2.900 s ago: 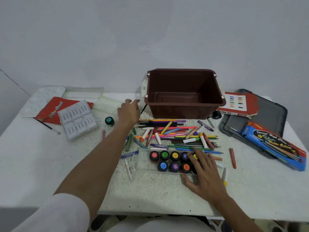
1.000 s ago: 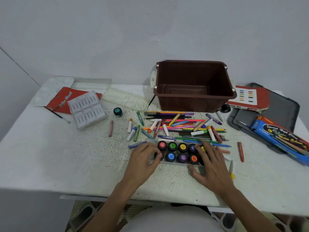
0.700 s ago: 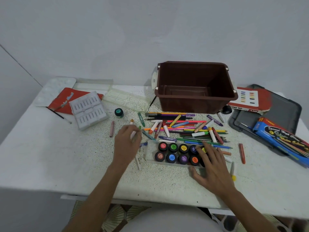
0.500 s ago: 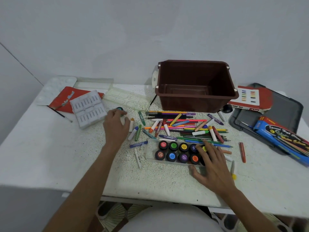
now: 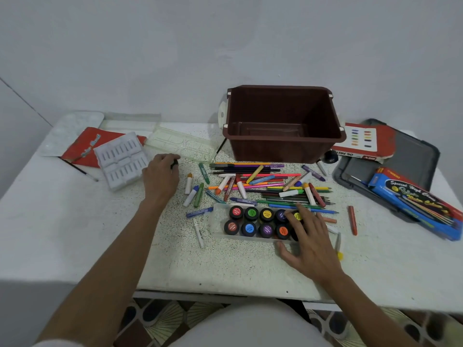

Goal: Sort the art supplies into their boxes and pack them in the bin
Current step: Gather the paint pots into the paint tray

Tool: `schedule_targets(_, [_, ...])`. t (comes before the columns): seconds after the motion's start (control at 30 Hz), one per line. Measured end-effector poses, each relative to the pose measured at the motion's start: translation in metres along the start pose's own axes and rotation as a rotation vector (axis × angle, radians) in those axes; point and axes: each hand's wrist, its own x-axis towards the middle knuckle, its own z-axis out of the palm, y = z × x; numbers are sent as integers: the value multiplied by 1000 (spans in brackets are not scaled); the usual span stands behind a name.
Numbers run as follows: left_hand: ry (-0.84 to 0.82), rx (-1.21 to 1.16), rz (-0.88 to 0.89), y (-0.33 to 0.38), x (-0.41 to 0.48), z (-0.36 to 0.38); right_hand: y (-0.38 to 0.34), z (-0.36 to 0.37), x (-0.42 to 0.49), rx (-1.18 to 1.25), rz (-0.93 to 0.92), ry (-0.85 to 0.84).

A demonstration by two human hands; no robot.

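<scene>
The person's left hand was out at the left edge of the mess. Its fingers were curled down round a small dark pot, most of it hidden under them. The pot sat just right of the white moulded insert and just on the near side of the clear plastic lid.

The right hand lay flat and spread over the right end of the clear tray. Its fingertips rested on the last pots and its thumb was against the tray's near wall, gripping nothing. In that tray stood two rows of paint pots, black caps with coloured labels.

Just beyond the tray lay the heap of pencils and crayons, spreading up to the foot of the brown bin. The bin stood upright at the far middle of the white table.

To the right, a blue box lay partly on a dark grey lid, with a red-and-white oil pastel box farther back. One red crayon lay apart from the heap. At the far left were a red packet and a white palette.
</scene>
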Motion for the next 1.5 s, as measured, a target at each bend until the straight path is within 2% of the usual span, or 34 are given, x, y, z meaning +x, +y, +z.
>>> schedule_targets(0.1, [32, -170, 82, 15, -19, -8, 1, -1, 0, -5, 2, -6])
schedule_targets(0.27, [-116, -385, 119, 39, -64, -20, 1, 0, -1, -3, 5, -14])
schedule_targets(0.4, [-254, -457, 166, 50, -97, -22, 1, -1, -1, -1, 2, -9])
schedule_targets(0.47, [-273, -473, 170, 50, -106, -20, 0, -2, -2, 2, 5, -5])
schedule_targets(0.97, [-332, -249, 336, 50, -118, -6, -3, -6, -2, -10, -2, 14])
schedule_targets(1.4, [-157, -190, 478, 39, -125, 16, -3, -7, -1, 10, -6, 25])
schedule_targets(1.5, [-183, -195, 459, 38, -132, 19, -3, -7, -1, 13, -12, 29])
